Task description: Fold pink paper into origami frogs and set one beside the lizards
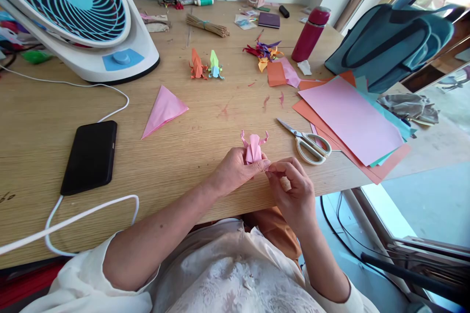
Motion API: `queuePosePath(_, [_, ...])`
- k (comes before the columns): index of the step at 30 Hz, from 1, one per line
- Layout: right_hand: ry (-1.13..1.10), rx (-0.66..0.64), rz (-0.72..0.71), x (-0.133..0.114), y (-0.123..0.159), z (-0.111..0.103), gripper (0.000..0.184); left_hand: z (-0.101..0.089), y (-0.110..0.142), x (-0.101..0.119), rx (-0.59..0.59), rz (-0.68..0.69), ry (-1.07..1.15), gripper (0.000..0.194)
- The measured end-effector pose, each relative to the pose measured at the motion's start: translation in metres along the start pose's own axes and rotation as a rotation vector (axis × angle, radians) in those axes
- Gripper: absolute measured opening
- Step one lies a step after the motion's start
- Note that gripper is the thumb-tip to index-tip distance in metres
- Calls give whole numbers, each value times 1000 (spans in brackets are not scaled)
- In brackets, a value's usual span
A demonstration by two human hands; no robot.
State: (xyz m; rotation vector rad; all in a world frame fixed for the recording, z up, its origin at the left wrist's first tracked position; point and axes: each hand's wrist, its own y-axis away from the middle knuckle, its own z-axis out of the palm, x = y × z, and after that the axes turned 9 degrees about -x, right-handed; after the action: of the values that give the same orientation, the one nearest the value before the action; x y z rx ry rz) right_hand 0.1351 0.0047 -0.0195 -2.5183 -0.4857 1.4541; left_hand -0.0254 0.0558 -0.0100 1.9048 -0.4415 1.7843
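Observation:
A pink origami figure [253, 148] with two thin curled limbs pointing away from me is held over the table's front edge. My left hand [240, 165] is closed around its near part, thumb across it. At the figure's right near corner, the fingertips of my right hand [292, 183] pinch a small pink part, mostly hidden by the fingers. To the right of my hands lie scissors [312, 146] with pale handles, blades a little apart. A folded pink paper triangle [165, 111] rests farther left. Beyond it stand an orange origami figure [197, 64] and a green-and-blue one [215, 65].
A stack of coloured paper [352, 120] lies at the right, near a red bottle [311, 34] and a teal bag [385, 39]. Small paper figures [264, 51] are heaped at the back. On the left are a fan [121, 58], a phone [90, 156] and a white cable [91, 211].

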Motion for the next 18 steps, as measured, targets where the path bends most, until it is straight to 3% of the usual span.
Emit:
queuePosePath(6, [38, 152, 57, 5, 0, 8, 10, 2, 0, 0, 25, 17, 67, 28])
queuePosePath(9, [40, 119, 93, 4, -1, 10, 17, 2, 0, 0, 36, 45, 80, 26])
queuePosePath(18, [-41, 81, 181, -6, -3, 11, 15, 3, 1, 1, 69, 48, 108, 34])
